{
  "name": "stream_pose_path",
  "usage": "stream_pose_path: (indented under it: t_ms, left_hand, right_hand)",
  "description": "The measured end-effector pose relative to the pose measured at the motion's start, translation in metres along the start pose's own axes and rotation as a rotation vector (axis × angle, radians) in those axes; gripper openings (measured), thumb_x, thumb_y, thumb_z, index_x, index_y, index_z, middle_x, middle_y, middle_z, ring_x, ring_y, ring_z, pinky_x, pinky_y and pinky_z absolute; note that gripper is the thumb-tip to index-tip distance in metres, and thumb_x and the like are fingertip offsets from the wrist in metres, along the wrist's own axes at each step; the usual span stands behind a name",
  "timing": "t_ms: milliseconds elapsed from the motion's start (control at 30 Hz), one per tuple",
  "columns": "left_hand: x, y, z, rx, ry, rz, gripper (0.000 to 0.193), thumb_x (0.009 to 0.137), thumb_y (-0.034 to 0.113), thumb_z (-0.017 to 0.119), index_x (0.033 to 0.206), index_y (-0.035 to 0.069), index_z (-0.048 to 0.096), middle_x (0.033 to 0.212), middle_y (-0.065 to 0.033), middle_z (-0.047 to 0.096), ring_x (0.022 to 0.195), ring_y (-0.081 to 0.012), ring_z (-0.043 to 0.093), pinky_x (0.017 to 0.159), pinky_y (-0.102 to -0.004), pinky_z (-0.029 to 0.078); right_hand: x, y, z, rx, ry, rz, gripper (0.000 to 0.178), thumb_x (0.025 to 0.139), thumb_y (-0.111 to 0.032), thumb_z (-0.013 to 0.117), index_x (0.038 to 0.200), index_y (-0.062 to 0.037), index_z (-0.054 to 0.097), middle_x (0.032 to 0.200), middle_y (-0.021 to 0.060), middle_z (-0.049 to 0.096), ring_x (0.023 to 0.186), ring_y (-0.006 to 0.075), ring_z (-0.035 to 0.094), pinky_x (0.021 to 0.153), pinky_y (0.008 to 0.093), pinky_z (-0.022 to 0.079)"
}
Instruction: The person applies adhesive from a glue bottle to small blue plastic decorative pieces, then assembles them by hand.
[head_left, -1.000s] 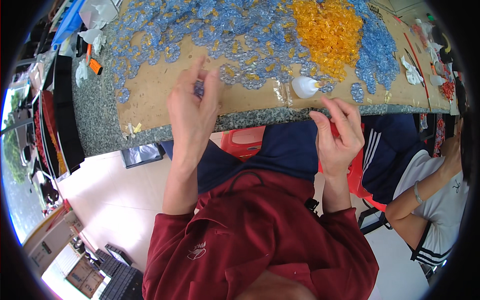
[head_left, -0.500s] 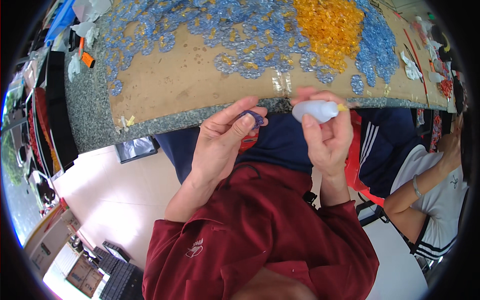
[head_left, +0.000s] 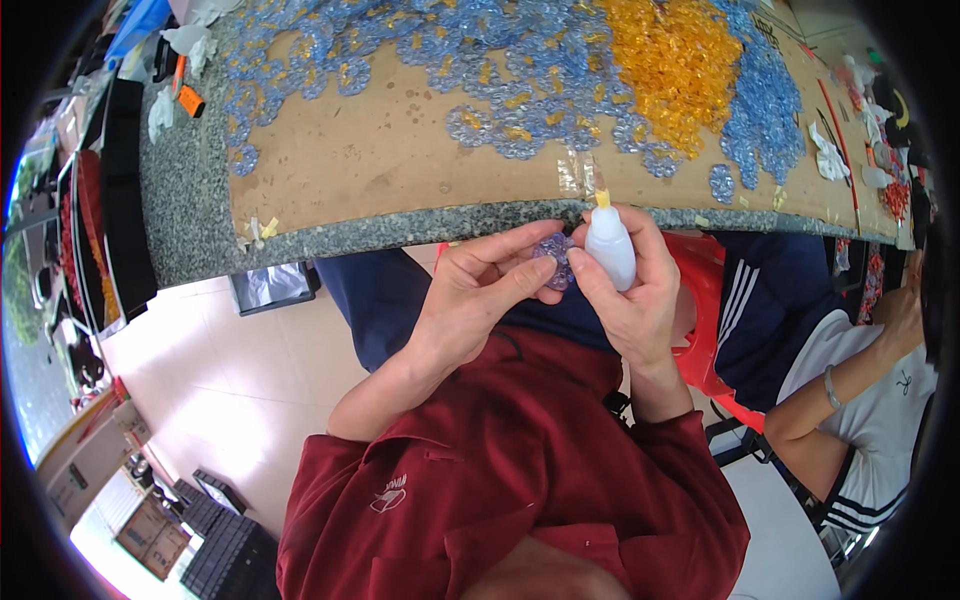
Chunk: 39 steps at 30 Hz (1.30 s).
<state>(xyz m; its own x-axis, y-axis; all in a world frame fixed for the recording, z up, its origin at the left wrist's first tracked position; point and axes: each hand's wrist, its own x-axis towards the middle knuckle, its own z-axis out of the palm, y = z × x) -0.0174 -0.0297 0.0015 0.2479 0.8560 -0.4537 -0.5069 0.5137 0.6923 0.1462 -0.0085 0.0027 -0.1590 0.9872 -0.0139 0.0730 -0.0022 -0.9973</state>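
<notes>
Just off the table's near edge, my left hand [head_left: 470, 290] pinches a translucent bluish-purple flower-shaped plastic piece [head_left: 556, 264] between thumb and fingers. My right hand [head_left: 640, 290] is closed around a small white squeeze bottle [head_left: 611, 250] with a yellow-based narrow tip, which points up and away from me. The right thumb and a fingertip meet the piece's right edge, or come very close to it. Beyond my hands, many clear blue flower-shaped pieces [head_left: 510, 130] with orange bits on them lie on a brown cardboard sheet [head_left: 370, 165].
A heap of small orange pieces [head_left: 675, 70] lies at the far right, beside a pile of plain blue pieces [head_left: 760, 110]. An orange-handled tool [head_left: 190, 100] rests on the granite tabletop [head_left: 185, 220]. At right sits another person [head_left: 860, 400] near a red stool [head_left: 705, 340].
My right hand has moved left to the piece and turned the bottle so its tip points away from me. My left hand has shifted right, and the piece now shows its broad side.
</notes>
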Motion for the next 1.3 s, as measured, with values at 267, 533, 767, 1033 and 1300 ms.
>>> stream_pose_path:
  t_ms: [267,533,767,1033,1300]
  left_hand:
    - [-0.003,0.001,0.001,0.355,0.022,0.157,0.017,0.082,0.000,0.060,0.098,-0.001,0.055,0.087,-0.0023,0.061,0.075,-0.0049,0.057,0.066,-0.0189,0.047]
    - [-0.002,0.005,0.010,0.121,0.145,0.153,0.026,0.084,-0.001,0.058,0.110,-0.001,0.053,0.088,-0.0031,0.061,0.081,-0.0068,0.059,0.073,-0.0207,0.048]
    - [0.000,-0.001,-0.007,0.115,0.037,0.162,0.037,0.087,0.002,0.058,0.122,-0.002,0.047,0.089,-0.0052,0.061,0.083,-0.0094,0.060,0.075,-0.0220,0.050]
    - [0.002,0.004,-0.016,-0.012,0.112,0.180,0.037,0.086,0.002,0.058,0.121,-0.002,0.049,0.094,-0.0112,0.064,0.082,-0.0167,0.064,0.071,-0.0251,0.054]
    - [0.000,0.001,-0.017,-0.013,0.175,0.214,0.030,0.086,0.001,0.058,0.115,-0.003,0.055,0.093,-0.0103,0.064,0.080,-0.0150,0.064,0.073,-0.0258,0.056]
  right_hand:
    - [-0.002,0.009,-0.001,0.083,-0.036,-0.018,0.030,0.079,-0.002,0.066,0.106,-0.0008,0.051,0.086,0.0047,0.062,0.076,0.0085,0.058,0.067,0.0223,0.047]
    - [-0.003,0.007,0.006,0.032,0.040,0.031,0.028,0.078,-0.002,0.067,0.102,-0.0006,0.053,0.081,0.0041,0.063,0.074,0.0079,0.058,0.065,0.0220,0.047]
    - [-0.002,0.006,0.002,-0.071,0.008,-0.023,0.033,0.078,-0.004,0.067,0.107,0.0002,0.052,0.087,0.0071,0.064,0.081,0.0095,0.060,0.070,0.0223,0.047]
    - [0.000,-0.005,-0.011,-0.192,0.054,-0.242,0.037,0.072,-0.007,0.075,0.102,0.0034,0.058,0.081,0.0094,0.063,0.071,0.0133,0.059,0.062,0.0231,0.046]
    - [0.003,-0.017,-0.012,-0.483,-0.019,-0.475,0.043,0.059,-0.008,0.081,0.096,0.0031,0.063,0.070,0.0077,0.061,0.055,0.0165,0.051,0.049,0.0251,0.038]
